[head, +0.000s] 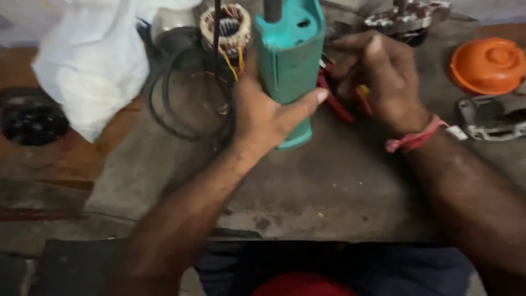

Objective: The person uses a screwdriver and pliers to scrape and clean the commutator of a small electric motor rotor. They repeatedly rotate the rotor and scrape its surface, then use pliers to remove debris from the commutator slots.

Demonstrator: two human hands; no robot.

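crumpled white plastic bag [93,66] lies upper left.

The left hand [263,112] wraps its grip around a teal housing [289,55] standing on the grey tabletop [339,186], while just beside that grip the right hand [378,77] closes on red-handled pliers [335,104], a black cable [181,98] coiled on the opposite side.

worn grey workbench [329,192], orange cap [487,64]

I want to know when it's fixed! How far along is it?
Done: the coil winding and orange cap lie loose on the bench. In hand: left hand grips the teal housing; right hand holds red-handled pliers beside it. Left: everything remains unassembled.
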